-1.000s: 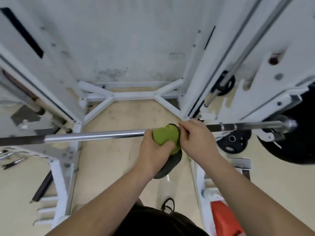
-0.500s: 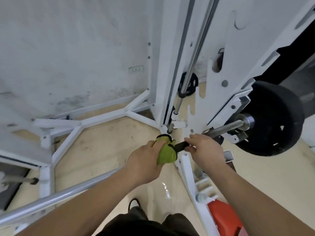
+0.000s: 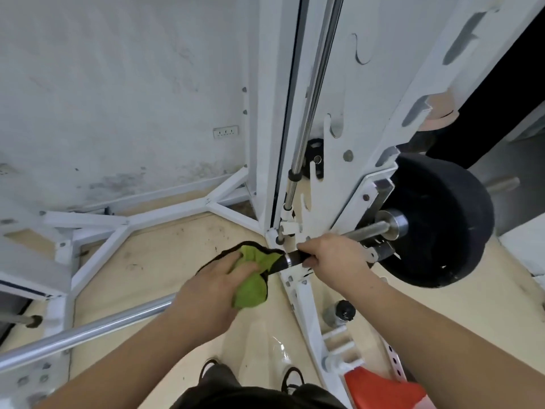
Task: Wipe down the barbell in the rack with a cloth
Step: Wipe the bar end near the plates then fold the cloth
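The steel barbell [image 3: 97, 327] runs from the lower left up to the right, through the white rack [image 3: 365, 119], and ends at a black weight plate [image 3: 442, 222]. A green cloth with a black edge [image 3: 253, 278] is wrapped around the bar near its right end. My left hand [image 3: 211, 293] is closed around the cloth and the bar. Just to the right, my right hand [image 3: 333, 258] grips the dark knurled section of the bar, close to the rack upright.
White frame beams [image 3: 124, 228] cross the tan floor below. An orange object [image 3: 380, 389] and a small dark bottle [image 3: 340, 314] sit by the rack's foot at lower right. A stained white wall [image 3: 118, 98] stands behind. My shoes [image 3: 292, 377] show at the bottom.
My view has swung right toward the weight plate. My left hand has slid the cloth along the bar toward the rack upright, with my right hand moving ahead of it.
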The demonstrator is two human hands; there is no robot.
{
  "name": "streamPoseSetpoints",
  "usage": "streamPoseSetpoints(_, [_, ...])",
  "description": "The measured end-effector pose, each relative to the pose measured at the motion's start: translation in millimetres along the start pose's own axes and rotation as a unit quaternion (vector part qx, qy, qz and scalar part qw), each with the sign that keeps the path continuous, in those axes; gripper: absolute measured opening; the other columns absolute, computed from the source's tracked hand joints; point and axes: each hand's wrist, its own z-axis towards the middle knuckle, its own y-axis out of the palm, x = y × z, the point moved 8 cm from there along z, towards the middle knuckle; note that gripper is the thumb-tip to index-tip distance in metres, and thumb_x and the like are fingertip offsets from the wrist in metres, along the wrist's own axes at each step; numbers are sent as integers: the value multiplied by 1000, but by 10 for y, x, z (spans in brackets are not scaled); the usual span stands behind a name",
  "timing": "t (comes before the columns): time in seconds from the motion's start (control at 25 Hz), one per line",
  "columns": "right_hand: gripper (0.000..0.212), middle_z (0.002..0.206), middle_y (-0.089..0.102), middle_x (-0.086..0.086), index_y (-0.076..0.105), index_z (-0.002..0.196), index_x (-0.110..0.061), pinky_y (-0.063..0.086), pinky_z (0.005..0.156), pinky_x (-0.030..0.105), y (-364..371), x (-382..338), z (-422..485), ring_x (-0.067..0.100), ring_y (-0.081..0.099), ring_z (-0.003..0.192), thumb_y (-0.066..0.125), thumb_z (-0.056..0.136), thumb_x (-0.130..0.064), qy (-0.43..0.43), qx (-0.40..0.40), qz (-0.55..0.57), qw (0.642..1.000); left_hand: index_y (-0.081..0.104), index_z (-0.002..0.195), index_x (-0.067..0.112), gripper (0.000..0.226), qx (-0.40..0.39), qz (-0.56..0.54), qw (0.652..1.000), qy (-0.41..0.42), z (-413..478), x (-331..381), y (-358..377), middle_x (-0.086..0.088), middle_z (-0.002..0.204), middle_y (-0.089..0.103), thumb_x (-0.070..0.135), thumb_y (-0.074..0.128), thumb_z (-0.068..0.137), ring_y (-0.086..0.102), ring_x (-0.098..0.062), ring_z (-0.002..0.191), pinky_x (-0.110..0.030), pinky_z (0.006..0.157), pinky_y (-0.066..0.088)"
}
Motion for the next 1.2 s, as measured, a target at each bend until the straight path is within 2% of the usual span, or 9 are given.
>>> streamPoseSetpoints(0.08, [20, 90, 67, -5, 67, 112, -38, 53, 63, 34, -10, 28, -15, 20, 64, 90, 60, 94, -32, -14, 27, 21, 999, 30, 148, 33, 75, 17, 36, 999, -35, 200, 201, -6, -4, 148, 35, 17, 67, 84, 49, -29, 127, -45, 95, 53])
streamPoseSetpoints(0.24, [21, 89, 69, -7, 68, 106, -40, 54, 70, 32, -56, 187, 120, 20, 64, 93, 65, 86, -43, 1, 38, 39, 999, 42, 140, 15, 73, 66, 35, 997, -20, 740, 888, 95, -14, 133, 48, -4, 63, 73, 52, -37, 118, -47, 96, 49])
streamPoseSetpoints(0.4, [19, 84, 65, -6, 67, 98, -35, 44, 60, 30, -4, 160, 135, 18, 59, 87, 64, 88, -51, -27, -1, 24, 999, 44, 145, 27, 71, 79, -13, 996, -40, 154, 328, -14, -8, 146, 49, 1, 65, 82, 59, -33, 118, -45, 87, 57])
streamPoseSetpoints(0.56, [18, 84, 61, -6, 66, 103, -34, 30, 54, 29, -40, 83, 116, 17, 50, 80, 57, 95, -48, -64, 1, -19, 998, 48, 139, 28, 59, 135, -17, 974, -182, -100, -106, -127, -4, 131, 57, 11, 66, 86, 67, -31, 86, -37, 66, 52])
streamPoseSetpoints(0.8, [10, 73, 48, -5, 66, 100, -30, 31, 52, 28, 31, 83, 81, 23, 55, 74, 57, 94, -29, -58, 39, -76, 995, 44, 139, 27, 77, 145, -98, 983, -47, 622, 773, 93, -6, 133, 52, -9, 59, 73, 56, -32, 111, -46, 89, 53])
streamPoseSetpoints(0.92, [18, 83, 58, -5, 64, 105, -32, 28, 52, 28, 9, 59, 88, 19, 56, 83, 53, 99, -45, -81, 14, -50, 995, 46, 134, 30, 68, 158, -83, 981, -69, 12, 162, 11, -1, 139, 50, -8, 60, 79, 61, -30, 109, -43, 84, 56])
streamPoseSetpoints(1.04, [20, 80, 54, -9, 63, 108, -34, 31, 54, 28, 6, 33, 68, 16, 59, 84, 50, 100, -47, -106, 47, -87, 989, 58, 124, 19, 55, 251, -83, 949, -171, -356, -188, -68, -7, 125, 59, -8, 64, 76, 64, -32, 98, -39, 81, 54])
streamPoseSetpoints(1.12, [19, 79, 55, -9, 63, 108, -34, 30, 53, 27, 49, 25, 58, 16, 60, 84, 51, 100, -47, -114, 58, -95, 987, 62, 121, 18, 60, 276, -111, 933, -204, -83, 125, 18, -8, 120, 61, -11, 65, 69, 60, -32, 105, -37, 90, 48])
streamPoseSetpoints(1.2, [16, 77, 53, -8, 63, 105, -34, 31, 53, 28, 60, 53, 71, 18, 61, 84, 54, 98, -45, -95, 54, -81, 991, 60, 122, 18, 65, 264, -152, 942, -141, 253, 678, 100, -9, 124, 61, -13, 66, 65, 55, -30, 118, -39, 103, 45])
